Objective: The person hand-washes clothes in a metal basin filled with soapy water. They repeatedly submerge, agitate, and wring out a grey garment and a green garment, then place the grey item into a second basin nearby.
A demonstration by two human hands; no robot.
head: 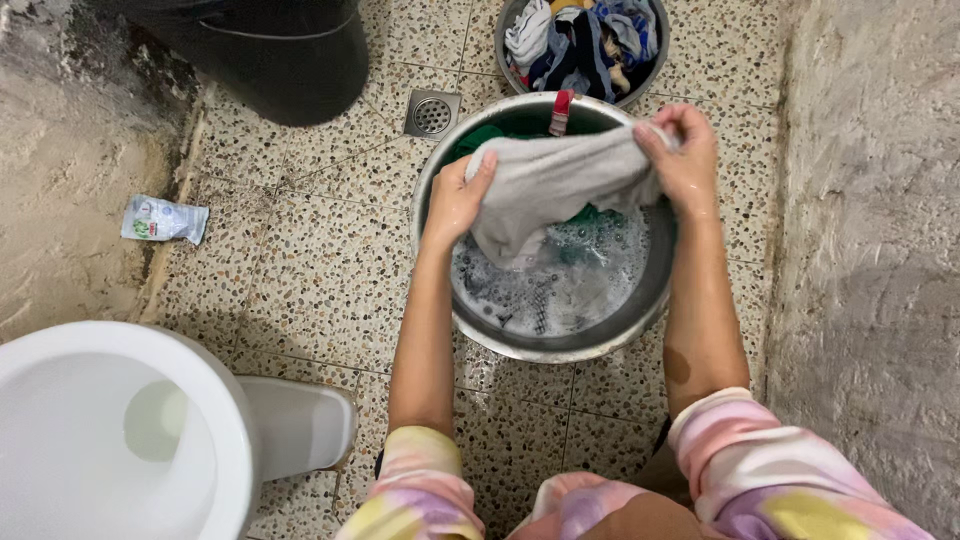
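Both my hands are clamped on the grey cloth: left hand on its near-left end, right hand bunching the far-right end. It hangs stretched between them, just over the suds in the basin. I judge it best to keep the grip tight, rub the ends together and stay low above the water so nothing splashes onto the floor.

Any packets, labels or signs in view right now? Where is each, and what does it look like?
Sachet: lies flat and crumpled on the floor by the left wall, above the toilet; small rectangle, white and pale blue with green and red marks.
No signs or screens show.
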